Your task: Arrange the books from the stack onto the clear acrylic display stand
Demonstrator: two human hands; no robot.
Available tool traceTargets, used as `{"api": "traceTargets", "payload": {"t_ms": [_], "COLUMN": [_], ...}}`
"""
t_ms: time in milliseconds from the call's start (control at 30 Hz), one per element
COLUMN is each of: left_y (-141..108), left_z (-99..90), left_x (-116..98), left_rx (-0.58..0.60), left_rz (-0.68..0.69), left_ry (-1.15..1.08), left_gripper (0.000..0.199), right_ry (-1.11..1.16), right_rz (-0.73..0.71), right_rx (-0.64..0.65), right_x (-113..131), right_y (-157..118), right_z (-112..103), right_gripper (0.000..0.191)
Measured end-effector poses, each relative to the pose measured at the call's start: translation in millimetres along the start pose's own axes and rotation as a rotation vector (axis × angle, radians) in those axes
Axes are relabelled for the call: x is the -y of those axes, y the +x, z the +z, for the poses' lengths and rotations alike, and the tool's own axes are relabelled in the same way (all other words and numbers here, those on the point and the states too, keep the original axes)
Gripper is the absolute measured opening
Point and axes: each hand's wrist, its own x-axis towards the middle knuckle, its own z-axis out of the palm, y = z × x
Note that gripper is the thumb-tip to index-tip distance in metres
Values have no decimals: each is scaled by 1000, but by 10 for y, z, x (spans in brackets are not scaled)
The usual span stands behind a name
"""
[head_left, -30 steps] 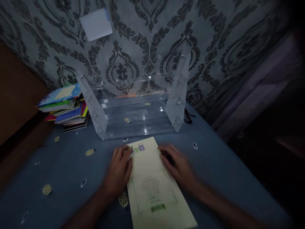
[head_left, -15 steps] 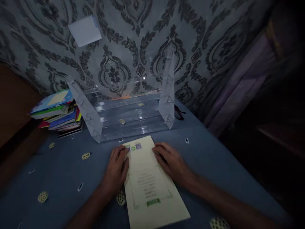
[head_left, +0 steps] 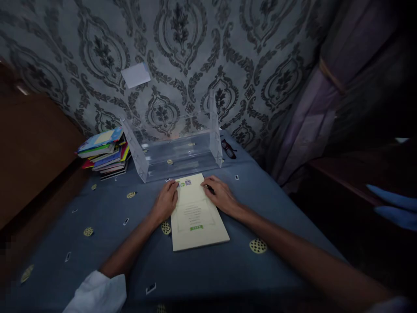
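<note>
A cream-coloured book [head_left: 192,217] lies flat on the blue patterned cloth, its printed cover up, with a QR code at the far end and a green label at the near end. My left hand [head_left: 167,200] grips its far left edge with bent fingers. On the opposite edge, my right hand [head_left: 221,196] holds the book with curled fingers, the thumb partly hidden. Just beyond the book stands a clear plastic tiered rack [head_left: 143,167], with no books on its shelves.
A stack of books [head_left: 106,152] sits left of the rack, and a pair of glasses [head_left: 228,149] lies to its right. Behind is a patterned wall with a white card [head_left: 136,75]. A tied curtain [head_left: 312,113] hangs at the right, beside the table's edge.
The view has drawn back and tilted up, so the book, rack and hands look smaller. Both hands stay on the book's two side edges.
</note>
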Motion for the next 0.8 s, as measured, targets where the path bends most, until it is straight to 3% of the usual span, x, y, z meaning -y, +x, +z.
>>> {"api": "traceTargets", "payload": {"t_ms": [300, 567, 800], "left_y": [209, 562, 748], "left_z": [7, 191, 283], "left_x": [-150, -396, -495], "left_rx": [77, 170, 237], "left_rz": [60, 185, 204], "left_ry": [172, 122, 99], "left_gripper": [40, 47, 48], "right_ry": [41, 118, 153], "right_rz": [7, 81, 107], "right_rx": [19, -56, -84], "right_x": [-95, -149, -239], "right_y": [64, 85, 113], "right_z": [-80, -76, -29], "right_gripper": [21, 23, 23]}}
